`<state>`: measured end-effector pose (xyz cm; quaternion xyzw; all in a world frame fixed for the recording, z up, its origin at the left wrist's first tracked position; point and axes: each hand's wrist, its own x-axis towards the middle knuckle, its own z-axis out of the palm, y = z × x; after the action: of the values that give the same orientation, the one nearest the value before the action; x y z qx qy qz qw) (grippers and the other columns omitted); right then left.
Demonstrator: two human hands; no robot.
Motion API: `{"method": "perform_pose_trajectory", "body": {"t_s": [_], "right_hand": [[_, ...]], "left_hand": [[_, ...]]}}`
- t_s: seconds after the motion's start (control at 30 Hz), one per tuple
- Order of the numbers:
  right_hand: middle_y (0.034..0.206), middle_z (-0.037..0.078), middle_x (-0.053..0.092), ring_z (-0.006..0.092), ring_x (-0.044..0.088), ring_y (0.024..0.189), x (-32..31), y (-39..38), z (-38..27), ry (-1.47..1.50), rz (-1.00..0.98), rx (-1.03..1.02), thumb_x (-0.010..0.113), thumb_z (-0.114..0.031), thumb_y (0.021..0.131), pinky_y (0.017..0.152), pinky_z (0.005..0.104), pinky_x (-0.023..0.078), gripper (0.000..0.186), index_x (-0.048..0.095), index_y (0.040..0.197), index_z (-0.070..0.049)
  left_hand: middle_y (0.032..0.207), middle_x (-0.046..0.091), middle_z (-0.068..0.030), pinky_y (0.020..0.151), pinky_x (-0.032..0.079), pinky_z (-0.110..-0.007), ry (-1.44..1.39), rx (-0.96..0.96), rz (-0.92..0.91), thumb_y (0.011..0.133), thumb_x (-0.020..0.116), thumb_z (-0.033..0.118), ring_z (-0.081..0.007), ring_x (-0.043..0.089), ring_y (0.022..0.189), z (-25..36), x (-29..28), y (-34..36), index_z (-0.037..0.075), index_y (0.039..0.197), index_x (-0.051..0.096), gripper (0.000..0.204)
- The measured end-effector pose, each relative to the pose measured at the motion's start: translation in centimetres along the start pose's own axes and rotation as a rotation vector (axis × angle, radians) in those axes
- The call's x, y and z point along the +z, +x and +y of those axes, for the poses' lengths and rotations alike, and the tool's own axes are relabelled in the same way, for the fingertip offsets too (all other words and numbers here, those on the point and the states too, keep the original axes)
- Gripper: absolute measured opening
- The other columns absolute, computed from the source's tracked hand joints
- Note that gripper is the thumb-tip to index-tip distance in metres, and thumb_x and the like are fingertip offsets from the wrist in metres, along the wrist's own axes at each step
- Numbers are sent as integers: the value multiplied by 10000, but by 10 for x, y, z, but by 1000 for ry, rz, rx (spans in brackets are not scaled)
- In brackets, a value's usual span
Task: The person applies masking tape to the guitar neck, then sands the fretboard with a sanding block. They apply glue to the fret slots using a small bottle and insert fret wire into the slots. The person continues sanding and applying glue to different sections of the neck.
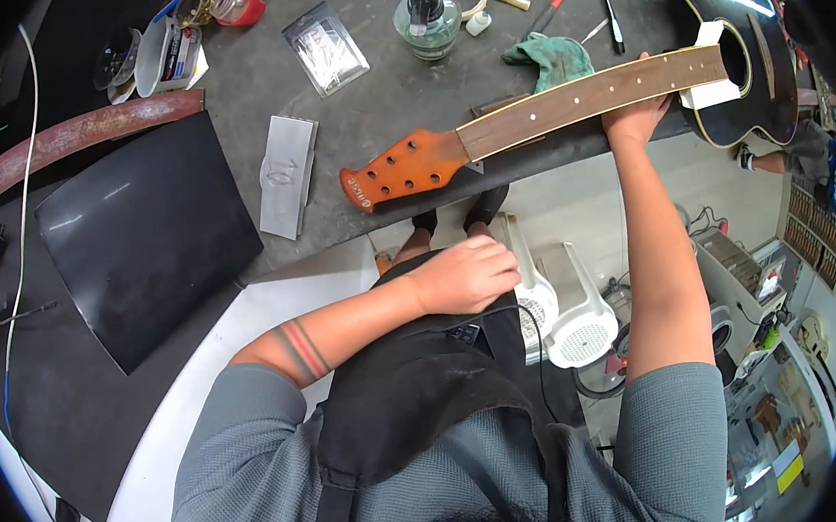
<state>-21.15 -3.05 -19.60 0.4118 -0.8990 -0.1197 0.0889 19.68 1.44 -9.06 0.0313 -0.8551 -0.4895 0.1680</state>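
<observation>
An acoustic guitar with a black body (749,115) lies at the upper right, its brown fretboard (591,95) reaching left to an orange headstock (396,171). White sheet pieces (711,93) sit at the neck's body end. My right hand (635,121) grips the neck from the near side, near the body, with fingertips partly behind it. My left hand (473,277) is in front of my black apron, below the neck, fingers curled; whatever they hold, if anything, is hidden. A dark cable (545,369) runs by it.
The dark bench (227,69) holds a black panel (145,240), curved reddish strip (84,141), grey block (287,177), packet (325,48), glass jar (426,36), green cloth (552,61) and several tools. White plastic devices (579,337) stand below. A person's leg (770,161) shows at right.
</observation>
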Motion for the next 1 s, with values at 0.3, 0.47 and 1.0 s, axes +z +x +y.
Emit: {"method": "perform_pose_trajectory", "body": {"t_s": [0.3, 0.47, 1.0], "right_hand": [[1805, 146, 354, 368, 234, 1699, 6, 0, 5, 118, 57, 12, 691, -501, 1020, 1387, 554, 167, 918, 301, 1779, -160], [1806, 146, 353, 383, 249, 1692, 7, 0, 5, 94, 61, 4, 696, -494, 1015, 1384, 552, 173, 922, 303, 1778, -156], [1823, 156, 327, 378, 215, 1711, -3, 0, 5, 110, -25, 10, 676, -509, 1028, 1389, 552, 158, 916, 293, 1786, -166]], "left_hand": [[1345, 674, -156, 1084, 514, -509, 472, -272, 636, 843, 798, -11, -377, 652, 1229, -30, -100, 13, 45, 1306, 709, 475], [1675, 529, -185, 1321, 278, -576, 585, -463, 455, 917, 837, 230, -415, 455, 1580, -35, -105, 10, 48, 1579, 609, 722], [1647, 615, -157, 1358, 242, -608, 433, -108, -8, 931, 819, 177, -359, 498, 1609, -11, -84, -14, 66, 1531, 657, 632]]}}
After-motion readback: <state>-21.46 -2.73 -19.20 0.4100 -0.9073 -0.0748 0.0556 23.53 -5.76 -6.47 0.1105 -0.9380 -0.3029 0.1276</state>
